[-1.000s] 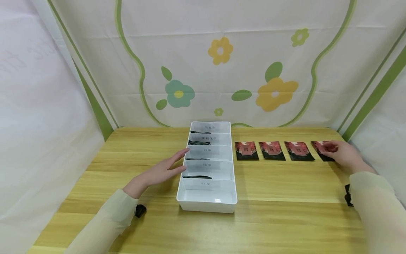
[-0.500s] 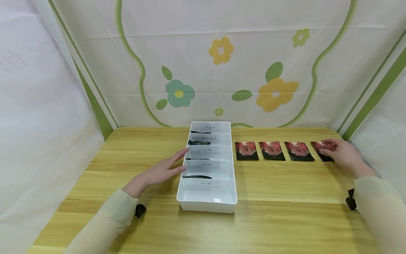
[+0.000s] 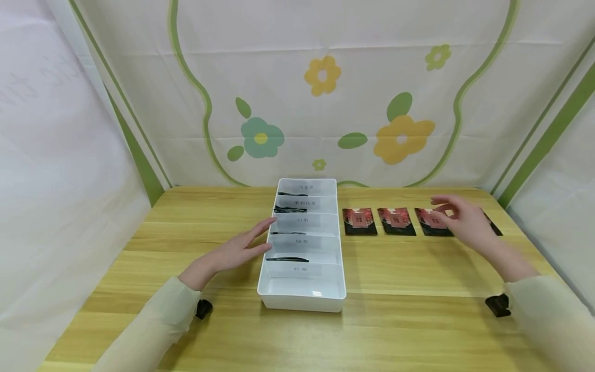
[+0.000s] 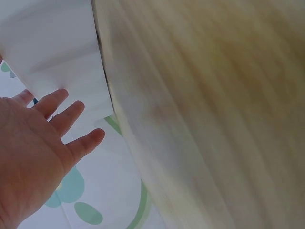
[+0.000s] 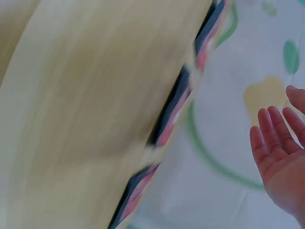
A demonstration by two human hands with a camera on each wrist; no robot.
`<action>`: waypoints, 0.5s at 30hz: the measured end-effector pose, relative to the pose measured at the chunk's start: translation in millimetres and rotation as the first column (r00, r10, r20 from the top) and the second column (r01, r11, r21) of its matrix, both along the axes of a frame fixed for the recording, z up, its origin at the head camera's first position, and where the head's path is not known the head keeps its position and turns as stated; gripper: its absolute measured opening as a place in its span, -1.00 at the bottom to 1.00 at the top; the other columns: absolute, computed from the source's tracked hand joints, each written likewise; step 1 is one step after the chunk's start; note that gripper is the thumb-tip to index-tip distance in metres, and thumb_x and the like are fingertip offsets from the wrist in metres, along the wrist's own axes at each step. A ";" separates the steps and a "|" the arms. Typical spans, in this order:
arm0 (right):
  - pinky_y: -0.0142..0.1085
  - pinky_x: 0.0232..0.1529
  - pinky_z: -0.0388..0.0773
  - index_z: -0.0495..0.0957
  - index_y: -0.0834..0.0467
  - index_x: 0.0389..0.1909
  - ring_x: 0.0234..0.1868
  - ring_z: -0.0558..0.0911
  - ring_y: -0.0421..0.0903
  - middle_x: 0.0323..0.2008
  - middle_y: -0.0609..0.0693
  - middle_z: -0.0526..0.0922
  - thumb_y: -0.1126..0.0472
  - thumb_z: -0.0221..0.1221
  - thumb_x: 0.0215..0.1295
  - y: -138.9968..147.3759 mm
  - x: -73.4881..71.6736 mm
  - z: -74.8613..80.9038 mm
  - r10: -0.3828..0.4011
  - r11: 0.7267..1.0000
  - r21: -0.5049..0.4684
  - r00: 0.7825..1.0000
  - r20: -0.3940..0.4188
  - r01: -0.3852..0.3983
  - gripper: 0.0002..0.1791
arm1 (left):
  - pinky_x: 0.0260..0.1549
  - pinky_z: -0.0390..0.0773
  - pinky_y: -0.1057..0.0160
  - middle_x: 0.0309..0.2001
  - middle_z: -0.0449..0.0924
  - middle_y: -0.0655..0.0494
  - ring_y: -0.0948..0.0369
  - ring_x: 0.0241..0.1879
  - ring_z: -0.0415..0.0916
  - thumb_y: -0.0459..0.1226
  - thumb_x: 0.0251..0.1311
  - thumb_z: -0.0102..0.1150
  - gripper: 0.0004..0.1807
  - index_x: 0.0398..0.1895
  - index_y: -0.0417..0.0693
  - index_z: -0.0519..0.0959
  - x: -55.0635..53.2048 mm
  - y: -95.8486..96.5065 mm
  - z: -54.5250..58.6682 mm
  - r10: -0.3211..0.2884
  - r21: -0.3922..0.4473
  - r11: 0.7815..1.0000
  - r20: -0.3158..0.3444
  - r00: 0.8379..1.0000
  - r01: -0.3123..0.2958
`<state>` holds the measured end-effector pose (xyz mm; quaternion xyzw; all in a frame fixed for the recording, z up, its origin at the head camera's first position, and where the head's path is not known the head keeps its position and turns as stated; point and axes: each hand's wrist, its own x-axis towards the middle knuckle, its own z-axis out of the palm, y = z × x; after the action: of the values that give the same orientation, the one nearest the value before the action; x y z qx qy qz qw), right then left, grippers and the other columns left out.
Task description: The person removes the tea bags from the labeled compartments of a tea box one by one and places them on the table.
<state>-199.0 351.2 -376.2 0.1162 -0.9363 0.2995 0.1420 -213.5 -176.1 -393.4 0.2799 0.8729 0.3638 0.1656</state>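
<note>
A long white divided box [image 3: 302, 304] stands mid-table, with a printed label in each compartment. Dark packets [image 3: 290, 209] sit upright in several compartments; the nearest one shows a bare floor. Against the box's left wall rests my left hand [image 3: 234, 252], its fingers spread and extended, as the left wrist view also shows. To the right of the box lies a row of red-and-black sachets [image 3: 360, 222]. Over the third sachet [image 3: 425, 219] hovers my right hand [image 3: 469, 227], partly covering it and the fourth sachet [image 3: 495, 227]. In the right wrist view, this hand [image 5: 281, 167] has extended fingers and holds nothing.
A wooden table [image 3: 395, 336] carries everything. Behind it hangs a white cloth with printed flowers [image 3: 403, 139], and white cloth walls [image 3: 60, 181] close off both sides. Black wrist-worn pieces [image 3: 498, 305] show beside the sleeves.
My right hand has left the rightmost sachet and moved left over the third one. The sachets lie where they were. My left hand stays at the box.
</note>
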 end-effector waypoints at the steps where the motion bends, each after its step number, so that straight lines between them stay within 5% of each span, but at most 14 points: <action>1: -0.49 -0.31 0.49 0.47 0.31 0.16 -0.17 0.62 0.10 -0.03 0.29 0.60 0.22 0.19 0.38 -8.5 1.3 1.3 0.016 1.000 -0.017 1.000 0.002 -0.016 -0.60 | 0.31 0.07 -0.18 0.51 -0.05 0.17 0.05 0.44 0.00 0.13 0.41 -0.08 -0.27 0.54 0.46 -0.13 -0.3 -0.1 -0.3 -0.001 0.002 1.000 0.000 1.000 0.001; 8: -0.43 -0.29 0.51 0.51 0.23 0.15 -0.21 0.57 -0.19 -0.06 0.13 0.64 0.29 0.22 0.34 -70.8 11.7 11.4 0.169 0.983 -0.063 0.984 -0.050 -0.172 -0.62 | 0.30 0.08 -0.18 0.51 -0.04 0.17 0.05 0.44 0.02 0.14 0.41 -0.09 -0.27 0.54 0.48 -0.14 -1.0 -0.6 -1.6 -0.004 0.003 1.000 -0.006 1.000 0.004; 15: -0.27 -0.22 0.58 0.53 0.24 0.11 -0.13 0.61 -0.06 -0.06 0.10 0.63 0.36 0.25 0.29 -125.2 17.5 14.1 0.325 0.933 -0.129 0.940 -0.101 -0.337 -0.63 | 0.29 0.07 -0.21 0.51 -0.03 0.14 0.01 0.44 0.02 0.13 0.41 -0.08 -0.27 0.53 0.49 -0.13 -1.0 -1.2 -3.4 0.000 0.002 1.000 -0.007 1.000 0.000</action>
<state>-181.5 226.0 -362.0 0.2733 -0.8728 0.3815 0.1338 -214.5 -177.3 -396.8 0.2814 0.8730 0.3637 0.1625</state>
